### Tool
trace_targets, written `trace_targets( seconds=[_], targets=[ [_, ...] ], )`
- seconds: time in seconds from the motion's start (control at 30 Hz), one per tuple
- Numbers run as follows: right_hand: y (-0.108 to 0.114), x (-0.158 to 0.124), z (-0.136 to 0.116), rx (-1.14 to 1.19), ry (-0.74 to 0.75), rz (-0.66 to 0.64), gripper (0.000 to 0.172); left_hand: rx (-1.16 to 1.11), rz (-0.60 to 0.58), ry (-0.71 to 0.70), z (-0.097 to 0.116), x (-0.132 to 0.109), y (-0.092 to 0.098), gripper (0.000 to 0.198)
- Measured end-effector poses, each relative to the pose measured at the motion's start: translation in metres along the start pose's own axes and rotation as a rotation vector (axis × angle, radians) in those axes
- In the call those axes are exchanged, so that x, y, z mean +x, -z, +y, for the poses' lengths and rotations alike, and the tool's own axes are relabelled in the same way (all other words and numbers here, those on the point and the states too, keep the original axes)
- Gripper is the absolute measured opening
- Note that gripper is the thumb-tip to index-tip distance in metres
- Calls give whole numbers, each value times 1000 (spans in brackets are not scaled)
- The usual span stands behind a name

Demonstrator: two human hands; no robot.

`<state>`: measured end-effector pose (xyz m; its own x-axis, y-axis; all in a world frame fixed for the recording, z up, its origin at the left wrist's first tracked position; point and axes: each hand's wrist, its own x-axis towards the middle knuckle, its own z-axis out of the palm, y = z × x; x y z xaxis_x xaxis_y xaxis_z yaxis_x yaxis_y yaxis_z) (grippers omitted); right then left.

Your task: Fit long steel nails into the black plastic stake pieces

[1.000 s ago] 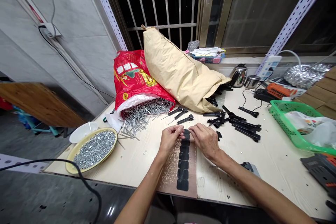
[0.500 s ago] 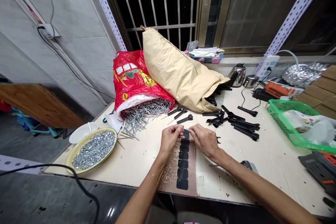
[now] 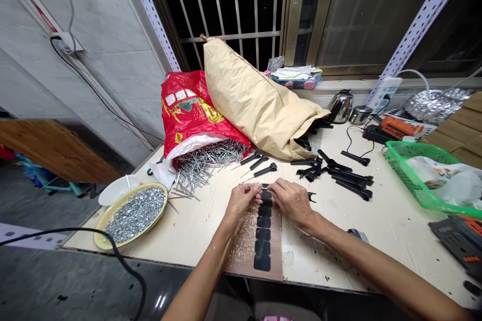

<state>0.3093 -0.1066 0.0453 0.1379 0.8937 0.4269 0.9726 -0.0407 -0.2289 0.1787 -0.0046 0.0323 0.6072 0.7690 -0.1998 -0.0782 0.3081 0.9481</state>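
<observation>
My left hand (image 3: pixel 241 201) and my right hand (image 3: pixel 291 199) meet at the table's middle, fingertips pinched together over a small black plastic part (image 3: pixel 266 193). That part sits at the far end of a row of black pieces (image 3: pixel 262 233) lined up on a brown strip (image 3: pixel 244 241) of the table. Both hands have curled fingers closing on the black part. Loose black handled parts (image 3: pixel 344 176) lie just right of my right hand. Three more black parts (image 3: pixel 259 163) lie just beyond my hands.
A red sack spilling metal nails (image 3: pixel 199 168) and a tan paper sack (image 3: pixel 256 100) lie at the back. A yellow plate of small metal bits (image 3: pixel 131 214) sits at left by a white dish (image 3: pixel 116 189). A green basket (image 3: pixel 417 180) stands right, kettle (image 3: pixel 341 106) behind.
Both hands stay at the same spot on the black part; the fingers have shifted only slightly. The camera view has drifted a little.
</observation>
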Motion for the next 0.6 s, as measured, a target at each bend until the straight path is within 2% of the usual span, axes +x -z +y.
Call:
trace_targets(
  seconds=[0.07,0.17,0.27,0.47,0.6],
  targets=[
    [-2,0,0,23,-26,-1,26,8,27,-20,1,-1,-2,35],
    [-3,0,0,233,-138,-67,24,59,73,-76,1,-2,-4,36],
    [-2,1,0,337,-213,-58,21,61,60,-81,-1,-1,-4,35],
    [-2,1,-3,222,-176,-19,22,4,79,-71,-2,0,-4,34],
    [-6,0,-2,122,-116,25,22,-68,52,-10,0,-2,-6,36]
  ],
)
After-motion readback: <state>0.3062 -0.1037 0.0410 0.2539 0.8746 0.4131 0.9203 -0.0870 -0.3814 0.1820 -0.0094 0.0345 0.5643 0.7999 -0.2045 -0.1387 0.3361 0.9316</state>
